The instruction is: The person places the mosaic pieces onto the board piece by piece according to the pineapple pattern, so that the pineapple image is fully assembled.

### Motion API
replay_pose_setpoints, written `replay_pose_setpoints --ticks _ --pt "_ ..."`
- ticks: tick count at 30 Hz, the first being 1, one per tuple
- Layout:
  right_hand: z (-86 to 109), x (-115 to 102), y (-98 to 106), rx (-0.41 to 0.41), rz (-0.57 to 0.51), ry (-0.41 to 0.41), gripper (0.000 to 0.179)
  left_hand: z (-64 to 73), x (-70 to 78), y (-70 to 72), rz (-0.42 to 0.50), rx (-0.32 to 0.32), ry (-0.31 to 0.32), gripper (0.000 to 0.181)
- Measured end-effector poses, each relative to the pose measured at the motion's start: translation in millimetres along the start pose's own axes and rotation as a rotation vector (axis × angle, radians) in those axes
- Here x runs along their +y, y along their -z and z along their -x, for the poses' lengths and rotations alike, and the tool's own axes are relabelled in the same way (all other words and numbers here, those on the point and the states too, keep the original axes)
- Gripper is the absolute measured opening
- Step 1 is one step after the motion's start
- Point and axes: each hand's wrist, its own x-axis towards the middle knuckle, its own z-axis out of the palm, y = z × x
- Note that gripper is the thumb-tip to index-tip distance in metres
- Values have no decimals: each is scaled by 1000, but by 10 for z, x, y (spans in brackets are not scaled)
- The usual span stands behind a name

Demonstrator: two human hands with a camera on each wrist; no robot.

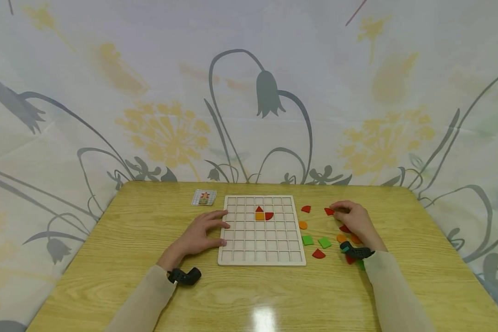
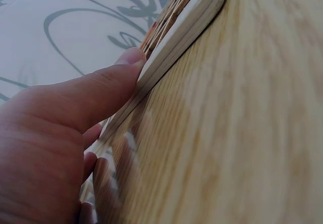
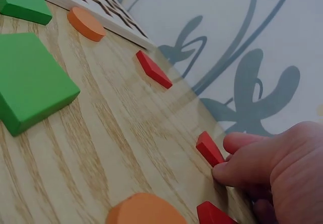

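Nearest on the wooden surface (image 1: 216, 299), a black wrist device (image 1: 184, 275) is worn on the left arm and a dark strap device (image 1: 358, 251) on the right. Under the right wrist, a lower red piece (image 1: 350, 259) and a green piece (image 1: 361, 265) are partly covered. To their left lie a red fan-shaped piece (image 1: 318, 253) and two green squares (image 1: 325, 242). The white grid board (image 1: 261, 246) stands in the middle; the left hand (image 1: 199, 233) rests at its left edge, with the fingers spread and holding nothing, the thumb touching the rim. An orange disc (image 1: 302, 225) is just beside the right edge. Within the board sit a red triangle, an orange square (image 1: 259, 216) and a red quarter.

Farther, the right hand (image 1: 354, 219) has its thumb and index finger nearly closed, pinching the end of a small red piece (image 1: 329, 211). This piece sticks out from the fingertips toward the board, and another red wedge (image 1: 305, 209) lies between them. Beyond the board's left corner is a picture card (image 1: 204, 197); behind everything hangs a flower-patterned cloth (image 1: 249, 138).
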Motion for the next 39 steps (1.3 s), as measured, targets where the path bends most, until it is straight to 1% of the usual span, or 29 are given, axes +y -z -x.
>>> replay_pose_setpoints --ticks 7,13,17,21,24,30,32,35,39 --pt "1 -8 3 7 5 -13 28 -11 -3 17 -5 -13 20 39" --pt "-15 -4 -18 34 21 -14 26 -11 -16 19 -12 -13 15 39" --pt "-14 -23 -12 30 18 -5 25 -15 -18 21 -16 -12 11 39" --pt "-20 -34 -8 14 -19 9 29 -18 -24 23 -13 -10 10 40" --pt "-31 -29 -12 8 -28 8 31 -20 -31 23 -10 -10 12 40" --pt "-40 -30 -26 15 -6 -13 30 -14 -47 4 -12 -13 22 39" --pt "-31 -46 -27 24 -10 -17 31 -11 -48 -3 -8 -14 25 39" --pt "-19 -78 -35 61 -8 -8 31 -7 -44 -8 1 -10 28 39" --pt "-23 -137 -89 123 -14 50 28 -4 -36 -9 7 -5 25 39"
